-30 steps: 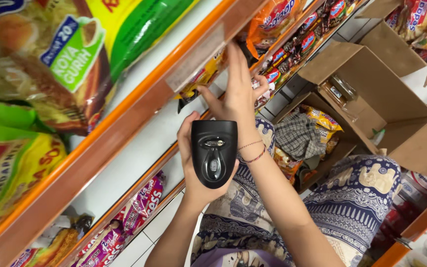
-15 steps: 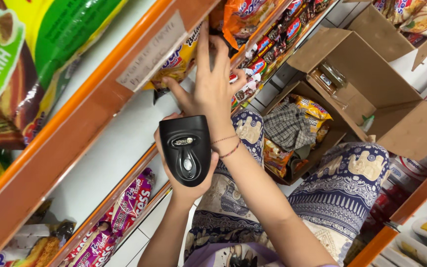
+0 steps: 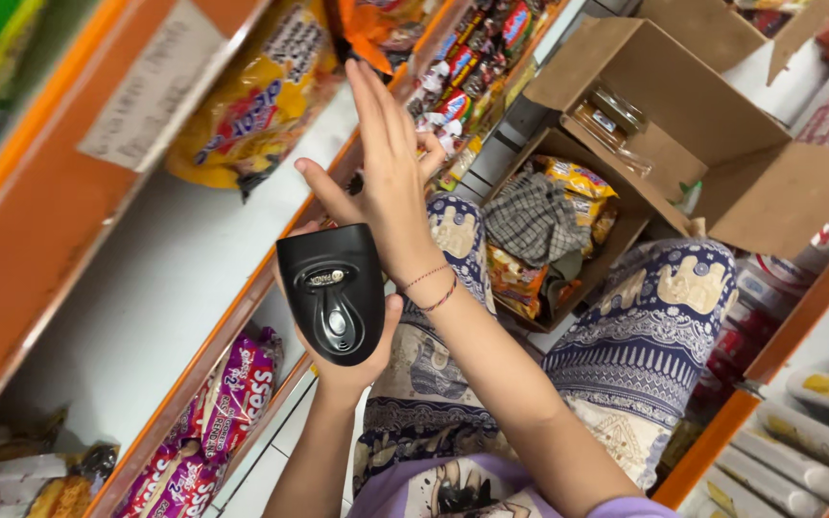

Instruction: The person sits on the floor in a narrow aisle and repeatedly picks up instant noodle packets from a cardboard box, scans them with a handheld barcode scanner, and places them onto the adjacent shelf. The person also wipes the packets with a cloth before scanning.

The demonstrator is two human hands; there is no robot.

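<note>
An orange-edged shelf [image 3: 160, 403] ran slantwise across the view, its white board mostly bare. At the upper end a yellow snack bag [image 3: 251, 101] lay on the board, and a pale price label [image 3: 151, 91] was stuck on the orange rail of the shelf above it. Pink and purple snack packets [image 3: 213, 422] lay on the lower shelf, near the bottom left. Past the yellow bag a row of small red and dark packets [image 3: 467, 58] filled the far stretch of shelving. On the floor to the right stood an open cardboard box [image 3: 722, 144] with its flaps spread, holding a checked cloth [image 3: 534, 221] and yellow packets [image 3: 578, 177]. The person's patterned blue trousers [image 3: 664, 317] showed below the arms.

The left hand [image 3: 352, 360] was wrapped from behind around a black handheld scanner [image 3: 331, 293], its grip closed on the body, the face of the scanner turned toward the camera. The right hand [image 3: 390, 177] crossed just above the scanner, flat and wide open with fingers straight and together, thumb spread out, holding nothing; its fingertips reached near the yellow snack bag, though whether they touched it could not be told. Thin bracelets [image 3: 431, 288] circled the right wrist
</note>
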